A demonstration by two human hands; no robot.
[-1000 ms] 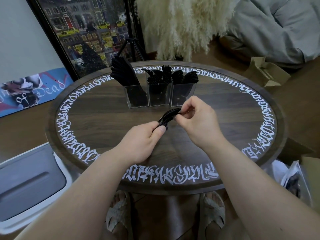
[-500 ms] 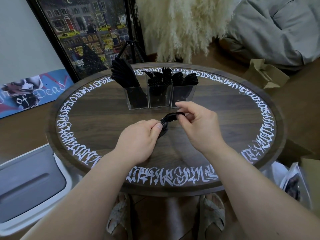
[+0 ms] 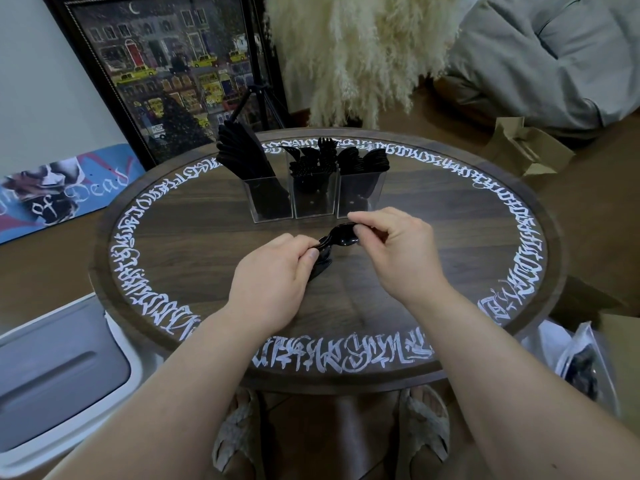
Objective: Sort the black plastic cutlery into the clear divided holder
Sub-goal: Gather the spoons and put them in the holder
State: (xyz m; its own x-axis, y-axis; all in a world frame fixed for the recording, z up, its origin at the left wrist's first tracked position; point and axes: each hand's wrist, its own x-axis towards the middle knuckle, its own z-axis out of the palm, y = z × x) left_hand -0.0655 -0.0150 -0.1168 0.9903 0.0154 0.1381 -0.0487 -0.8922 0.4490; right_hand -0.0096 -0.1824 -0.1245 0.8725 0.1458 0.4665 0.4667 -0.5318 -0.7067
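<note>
Filling the middle of the view, a round table [image 3: 194, 237] ringed with white lettering carries a clear holder [image 3: 313, 199] near its far edge. Its left compartment is packed with knives [image 3: 242, 155], the middle with forks [image 3: 317, 161], the right with spoons [image 3: 363, 161]. Just in front of the holder, both hands work over a small nested stack of spoons [image 3: 327, 252]. The left hand [image 3: 273, 282] is curled around the handles, thumb pressed on top. The right hand [image 3: 398, 247] pinches the top spoon [image 3: 341, 235] by its bowl between thumb and forefinger, the other fingers loosely bent.
</note>
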